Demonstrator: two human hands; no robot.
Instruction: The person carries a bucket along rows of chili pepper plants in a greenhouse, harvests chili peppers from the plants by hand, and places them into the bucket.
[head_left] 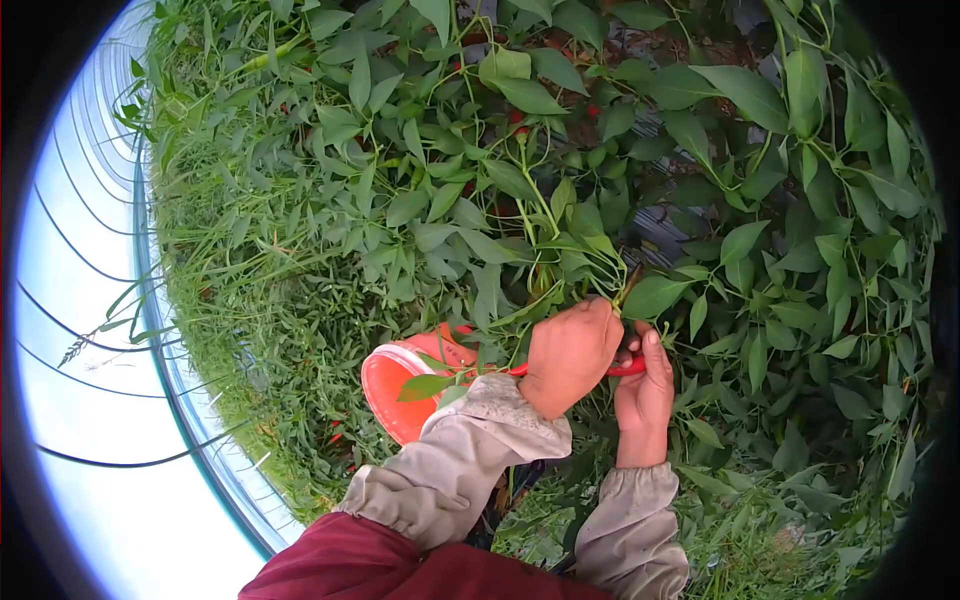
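Observation:
My left hand (572, 358) is closed around the stems of a green leafy pepper plant (590, 250), its fingers mostly turned away from view. Just to its right, my right hand (643, 392) pinches a red chili pepper (628, 368) between thumb and fingers. Part of that pepper is hidden behind my left hand. Another bit of red shows at the left wrist, by the leaves. An orange-red bucket (385, 392) sits left of my left hand, partly covered by leaves and my sleeve; little of its inside shows.
Dense pepper plants (760, 250) surround both hands, with some red peppers (335, 435) among the leaves. Tall grass (215, 240) grows to the left. Beyond it stands a clear plastic tunnel wall (100, 330) with curved ribs. Dark ground sheeting (660, 225) shows between the plants.

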